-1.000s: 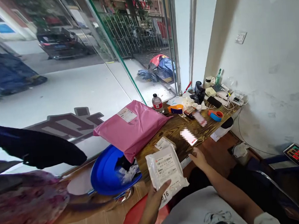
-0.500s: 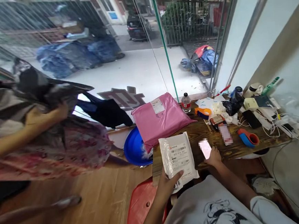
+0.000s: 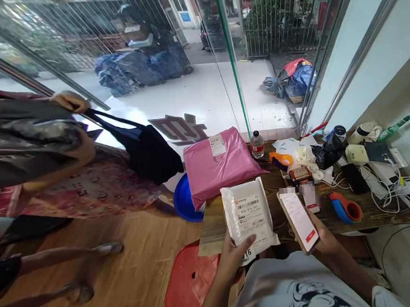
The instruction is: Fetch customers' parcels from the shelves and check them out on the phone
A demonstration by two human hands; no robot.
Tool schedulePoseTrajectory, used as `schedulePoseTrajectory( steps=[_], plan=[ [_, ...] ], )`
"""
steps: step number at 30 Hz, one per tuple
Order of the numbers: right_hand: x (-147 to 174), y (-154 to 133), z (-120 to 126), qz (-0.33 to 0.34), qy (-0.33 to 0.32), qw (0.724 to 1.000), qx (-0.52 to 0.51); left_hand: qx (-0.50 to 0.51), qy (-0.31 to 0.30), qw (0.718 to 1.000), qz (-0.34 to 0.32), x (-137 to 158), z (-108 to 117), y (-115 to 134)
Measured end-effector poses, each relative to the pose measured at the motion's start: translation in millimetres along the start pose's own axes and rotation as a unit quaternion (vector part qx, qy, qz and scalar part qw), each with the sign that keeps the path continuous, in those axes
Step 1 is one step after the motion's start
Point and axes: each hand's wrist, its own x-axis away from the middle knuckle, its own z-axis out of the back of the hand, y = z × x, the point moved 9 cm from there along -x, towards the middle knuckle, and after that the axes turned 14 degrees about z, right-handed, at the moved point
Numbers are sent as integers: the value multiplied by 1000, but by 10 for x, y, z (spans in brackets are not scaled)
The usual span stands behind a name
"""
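Note:
My left hand (image 3: 236,252) grips a white padded parcel (image 3: 250,211) by its lower left corner, thumb across the front; its printed label faces up. In my right hand (image 3: 319,234) is a smartphone (image 3: 298,219), tilted, its lit screen showing a red button near the bottom. Both are held over the near edge of the wooden table (image 3: 211,228). Just beyond the white parcel lies a larger pink parcel (image 3: 223,166) with a white label. A tape dispenser (image 3: 344,207) in blue and orange rests to the right of the phone.
A water bottle (image 3: 257,144) stands by the glass. Cables and a power strip (image 3: 381,182) crowd the table's right end. A red stool (image 3: 188,278) and a blue basin (image 3: 185,200) are at lower left. Another person holds a black bag (image 3: 151,153) at left.
The phone in my right hand has come nearer to me and turned more toward view. The other person's hand has shifted up to the black bag's strap.

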Motion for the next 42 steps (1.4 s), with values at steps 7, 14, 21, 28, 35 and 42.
schedulePoseTrajectory(
  steps=[7, 14, 21, 28, 35, 42],
  plan=[
    [-60, -206, -394, -39, -30, 994, -99, 34, 27, 999, -10, 0, 62, -76],
    [-106, -346, -443, 11, -33, 999, -10, 41, 39, 998, -11, 44, 128, -65],
    [-62, -302, -453, 33, -50, 998, -6, 35, 51, 998, -2, 179, 65, 57],
    [-64, -286, -485, 44, -78, 996, 3, 42, 77, 996, 21, 350, 32, 125],
    [-25, -343, -539, 36, -71, 997, 21, 19, 84, 996, 16, 319, 164, 39],
    [22, -278, -549, 43, -39, 998, 15, 3, 61, 998, -3, 361, 145, 33]
  ],
)
